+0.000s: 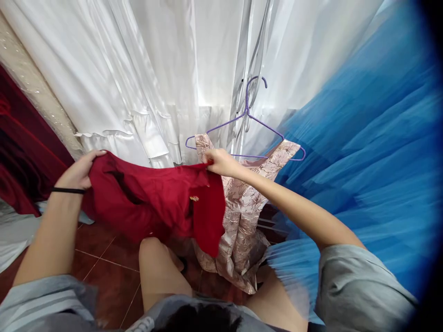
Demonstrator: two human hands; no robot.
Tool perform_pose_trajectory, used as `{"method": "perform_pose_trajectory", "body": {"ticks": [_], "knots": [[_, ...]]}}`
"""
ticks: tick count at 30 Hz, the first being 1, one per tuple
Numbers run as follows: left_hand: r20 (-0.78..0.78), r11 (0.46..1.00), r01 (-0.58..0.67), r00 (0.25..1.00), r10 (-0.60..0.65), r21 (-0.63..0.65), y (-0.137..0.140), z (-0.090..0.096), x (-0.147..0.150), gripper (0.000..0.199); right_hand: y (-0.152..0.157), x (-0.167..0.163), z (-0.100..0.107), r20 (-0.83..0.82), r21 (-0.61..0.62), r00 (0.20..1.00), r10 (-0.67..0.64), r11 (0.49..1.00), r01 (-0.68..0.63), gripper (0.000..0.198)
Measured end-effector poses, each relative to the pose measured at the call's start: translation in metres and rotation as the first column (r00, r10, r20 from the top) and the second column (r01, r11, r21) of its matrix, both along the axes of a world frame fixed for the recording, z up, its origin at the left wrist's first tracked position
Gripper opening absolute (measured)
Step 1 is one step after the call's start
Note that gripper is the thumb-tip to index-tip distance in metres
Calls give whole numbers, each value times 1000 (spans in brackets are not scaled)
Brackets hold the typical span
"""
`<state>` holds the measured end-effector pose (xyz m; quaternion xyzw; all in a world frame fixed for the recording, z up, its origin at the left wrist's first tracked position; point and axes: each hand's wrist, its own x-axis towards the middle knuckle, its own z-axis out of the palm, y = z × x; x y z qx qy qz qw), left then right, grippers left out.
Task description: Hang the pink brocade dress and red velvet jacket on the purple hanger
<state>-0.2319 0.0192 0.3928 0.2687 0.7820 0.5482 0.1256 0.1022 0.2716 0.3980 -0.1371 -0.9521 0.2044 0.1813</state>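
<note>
Fabric of a red garment (166,184) spans the space between our two hands, its upper edge drawn out in front of us. Our left hand (82,169), with a black band (69,190) around its wrist, grips one end, fingers closed over the cloth; our right hand (218,162) pinches the other end between thumb and fingers. The garment hangs in loose folds above our knees, a small gold ornament (194,198) showing on it, and its right part overlaps the view of a pink patterned dress (238,198). That dress sits by its shoulder straps on a purple hanger (247,110); whether the hook is caught on anything, we cannot tell. White draped fabric (166,74) hangs behind, blue tulle (363,166) fills our right side, and the tiled floor (114,263) shows below. As far as we can judge, we are partway through: the pink dress is on its hanger, and the red garment is in hand and partly spread. Its lower part is slack, and it is not yet folded, hung or set down, so its handling looks unfinished.
</note>
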Motion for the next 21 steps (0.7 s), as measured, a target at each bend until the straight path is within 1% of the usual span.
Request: {"method": "perform_pose_trajectory", "body": {"ticks": [1,2,3,4,5,6,7,9,10,11,12,13,14,15,16,17,18,19,20,21], "knots": [[83,1000,22,996,-23,18,5,11,-3,29,0,-20,3,-41,127,998,-54,990,59,16],[140,998,56,988,-61,41,13,19,-1,37,-1,-40,6,-80,214,993,-90,971,105,18],[146,993,104,983,-110,53,24,24,4,49,-2,-62,10,-110,266,988,-109,955,135,20],[99,985,168,980,-171,37,37,26,11,63,-2,-84,14,-126,288,986,-106,948,138,23],[48,970,244,969,-244,0,52,25,20,74,-3,-106,17,-134,289,988,-78,951,114,25],[14,948,316,949,-316,-38,69,22,29,79,-5,-127,19,-137,274,990,-33,959,70,26],[-1,927,370,929,-370,-61,87,16,36,78,-6,-146,20,-138,248,990,20,969,15,27],[15,908,416,909,-416,-44,119,-1,42,64,-8,-173,18,-151,173,983,109,981,-83,29],[23,917,398,917,-398,-12,133,-9,39,54,-8,-176,17,-161,127,978,132,986,-112,31],[26,938,346,938,-347,24,145,-18,32,44,-5,-170,16,-178,85,974,138,989,-125,36],[26,962,267,963,-269,51,155,-26,23,36,1,-154,17,-210,58,969,131,991,-122,41],[30,982,175,984,-178,69,162,-33,12,28,10,-129,18,-265,50,959,104,994,-94,47],[37,993,84,996,-87,89,168,-39,1,23,24,-95,22,-334,53,940,65,997,-50,52],[47,993,10,999,-16,117,174,-43,-9,20,42,-54,26,-439,70,898,-8,997,43,51],[61,988,-30,998,21,152,180,-47,-16,20,62,-10,31,-550,52,825,-128,981,186,47],[75,982,-32,997,19,186,188,-50,-20,22,84,34,35,-643,-8,721,-259,944,331,42],[86,977,2,996,-20,213,197,-52,-19,27,107,75,37,-671,-119,623,-402,888,445,36],[93,972,63,992,-86,228,208,-53,-14,32,127,109,37,-586,-268,601,-543,830,489,31],[94,963,141,982,-167,231,221,-54,-6,39,144,135,34,-403,-442,680,-613,781,442,24],[82,947,233,963,-256,222,236,-55,7,45,156,151,28,-230,-573,783,-578,731,371,20]]}}
